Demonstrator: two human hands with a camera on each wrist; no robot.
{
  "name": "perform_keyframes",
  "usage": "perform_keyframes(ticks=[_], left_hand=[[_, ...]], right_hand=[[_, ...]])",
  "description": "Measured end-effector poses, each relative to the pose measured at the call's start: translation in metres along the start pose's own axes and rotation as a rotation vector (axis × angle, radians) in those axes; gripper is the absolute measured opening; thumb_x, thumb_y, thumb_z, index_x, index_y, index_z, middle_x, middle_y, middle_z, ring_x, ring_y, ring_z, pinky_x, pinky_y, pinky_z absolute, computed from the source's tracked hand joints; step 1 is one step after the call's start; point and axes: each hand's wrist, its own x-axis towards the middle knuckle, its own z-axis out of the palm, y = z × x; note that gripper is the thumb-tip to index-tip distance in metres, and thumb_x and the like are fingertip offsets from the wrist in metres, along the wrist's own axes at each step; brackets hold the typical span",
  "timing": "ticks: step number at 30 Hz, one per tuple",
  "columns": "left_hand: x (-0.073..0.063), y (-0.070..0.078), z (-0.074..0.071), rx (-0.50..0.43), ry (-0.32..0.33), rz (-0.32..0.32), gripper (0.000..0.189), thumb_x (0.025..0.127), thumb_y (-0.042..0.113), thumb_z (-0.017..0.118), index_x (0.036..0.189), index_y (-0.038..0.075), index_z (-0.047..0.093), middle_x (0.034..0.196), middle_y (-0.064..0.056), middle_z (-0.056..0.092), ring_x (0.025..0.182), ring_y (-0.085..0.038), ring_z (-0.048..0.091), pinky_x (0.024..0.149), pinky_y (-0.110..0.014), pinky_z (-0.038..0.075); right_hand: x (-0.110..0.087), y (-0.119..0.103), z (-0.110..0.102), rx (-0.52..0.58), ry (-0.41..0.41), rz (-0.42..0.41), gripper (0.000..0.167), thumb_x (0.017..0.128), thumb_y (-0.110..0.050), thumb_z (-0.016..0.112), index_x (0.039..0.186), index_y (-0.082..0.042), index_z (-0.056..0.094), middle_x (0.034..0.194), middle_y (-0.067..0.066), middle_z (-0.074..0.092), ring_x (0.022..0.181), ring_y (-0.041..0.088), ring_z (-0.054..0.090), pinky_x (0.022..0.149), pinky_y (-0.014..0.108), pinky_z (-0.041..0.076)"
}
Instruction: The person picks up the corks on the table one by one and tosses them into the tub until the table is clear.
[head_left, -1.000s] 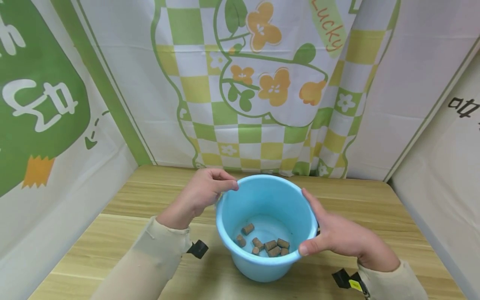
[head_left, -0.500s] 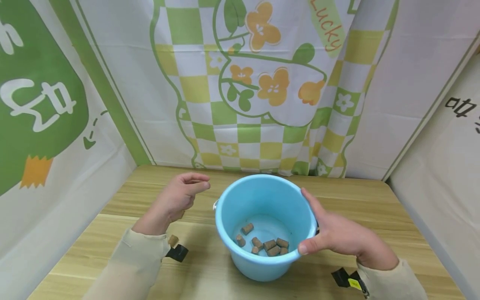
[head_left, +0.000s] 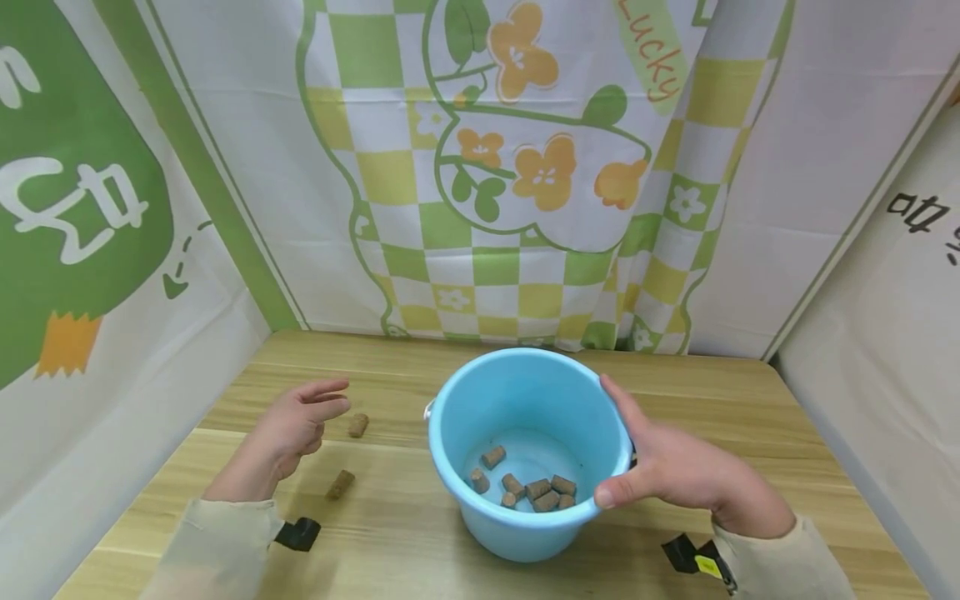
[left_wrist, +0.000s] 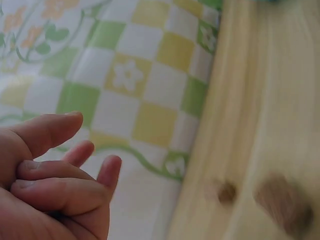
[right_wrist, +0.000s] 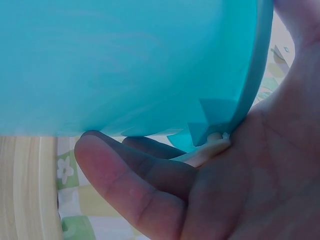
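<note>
A light blue bucket (head_left: 531, 537) stands on the wooden table, with several brown corks (head_left: 538, 489) lying on its bottom. My right hand (head_left: 678, 471) grips its right rim, thumb at the front, and in the right wrist view the fingers (right_wrist: 135, 185) press against the outer wall. To the left of the bucket, my left hand (head_left: 288, 425) hovers over the table and holds nothing. In the left wrist view some of its fingers (left_wrist: 65, 195) curl loosely while others stick out. Just right of it lie two corks, a farther one (head_left: 358, 425) and a nearer one (head_left: 341, 484).
The wooden table (head_left: 405, 533) runs back to a patterned curtain (head_left: 525, 275) of green and yellow checks. Fabric walls (head_left: 225, 350) flank it left and right. A metal handle fitting (head_left: 429, 410) shows on the bucket's left side.
My left hand has left the bucket's left rim and moved left and toward me. Two corks on the table, hidden before by that arm, now show. The right hand keeps its grip.
</note>
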Motion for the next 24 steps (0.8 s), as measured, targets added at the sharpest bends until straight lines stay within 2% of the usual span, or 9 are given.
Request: perform_keyframes(ticks=[6,9,11,13,15,18,21,23,24], left_hand=[[-0.006,-0.028,-0.027,0.085,0.047,-0.080,0.065,0.102,0.020,0.061,0.155,0.000,0.029,0.148,-0.034,0.034,0.044,-0.002,0.027,0.041,-0.020,0.029],[-0.008,-0.041,-0.036,0.198,0.085,-0.154,0.066,0.100,0.026,0.063,0.154,0.004,0.033,0.108,-0.021,0.066,0.041,-0.003,0.028,0.039,-0.021,0.031],[-0.008,-0.048,-0.041,0.264,0.095,-0.200,0.067,0.098,0.029,0.065,0.154,0.006,0.035,0.071,-0.003,0.060,0.040,-0.005,0.029,0.039,-0.023,0.032],[-0.008,-0.055,-0.044,0.294,0.102,-0.235,0.067,0.097,0.029,0.066,0.152,0.005,0.038,0.060,0.006,0.056,0.039,-0.005,0.029,0.038,-0.023,0.032],[-0.008,-0.061,-0.045,0.312,0.096,-0.239,0.066,0.096,0.028,0.067,0.151,0.003,0.039,0.072,0.003,0.065,0.039,-0.006,0.030,0.038,-0.023,0.033],[-0.009,-0.066,-0.045,0.331,0.108,-0.225,0.064,0.096,0.026,0.067,0.148,-0.001,0.042,0.104,-0.019,0.071,0.040,-0.005,0.030,0.039,-0.022,0.032],[-0.009,-0.068,-0.044,0.344,0.105,-0.220,0.062,0.095,0.026,0.067,0.146,-0.002,0.044,0.124,-0.032,0.059,0.040,-0.005,0.031,0.040,-0.023,0.034],[-0.007,-0.067,-0.043,0.363,0.088,-0.217,0.063,0.095,0.027,0.068,0.146,-0.002,0.044,0.139,-0.037,0.044,0.055,-0.015,0.051,0.054,-0.031,0.048],[-0.006,-0.067,-0.042,0.374,0.079,-0.212,0.064,0.095,0.028,0.069,0.146,-0.002,0.045,0.144,-0.038,0.036,0.071,-0.023,0.060,0.067,-0.038,0.052]], right_hand=[[0.000,-0.001,0.000,-0.003,0.000,-0.003,0.131,0.077,-0.025,0.088,0.158,-0.020,-0.014,0.139,0.022,0.046,0.114,0.034,0.056,0.091,0.042,0.047],[0.000,-0.001,0.000,-0.005,0.001,0.004,0.131,0.076,-0.025,0.088,0.158,-0.020,-0.014,0.139,0.023,0.046,0.113,0.034,0.056,0.091,0.042,0.047],[0.000,-0.001,0.000,-0.008,0.003,0.007,0.131,0.076,-0.026,0.088,0.158,-0.020,-0.014,0.139,0.023,0.046,0.113,0.034,0.056,0.091,0.043,0.047],[0.000,-0.001,0.000,-0.010,0.004,0.009,0.131,0.076,-0.026,0.088,0.158,-0.020,-0.014,0.139,0.023,0.047,0.113,0.034,0.057,0.091,0.043,0.047],[0.000,-0.001,0.000,-0.010,0.003,0.008,0.131,0.077,-0.026,0.088,0.158,-0.020,-0.014,0.139,0.023,0.047,0.113,0.034,0.057,0.091,0.043,0.047],[0.000,-0.002,0.000,-0.008,0.000,0.008,0.131,0.077,-0.026,0.088,0.158,-0.020,-0.015,0.139,0.022,0.047,0.113,0.033,0.057,0.090,0.043,0.048],[0.000,-0.001,0.000,-0.008,0.000,0.011,0.131,0.077,-0.026,0.088,0.158,-0.020,-0.015,0.139,0.022,0.046,0.113,0.033,0.057,0.091,0.044,0.047],[0.000,-0.001,0.000,-0.011,0.002,0.015,0.131,0.077,-0.026,0.088,0.158,-0.020,-0.015,0.139,0.022,0.046,0.113,0.033,0.057,0.091,0.045,0.047],[0.000,-0.001,0.000,-0.012,0.003,0.016,0.131,0.077,-0.026,0.088,0.158,-0.020,-0.015,0.139,0.022,0.046,0.113,0.033,0.057,0.091,0.045,0.047]])
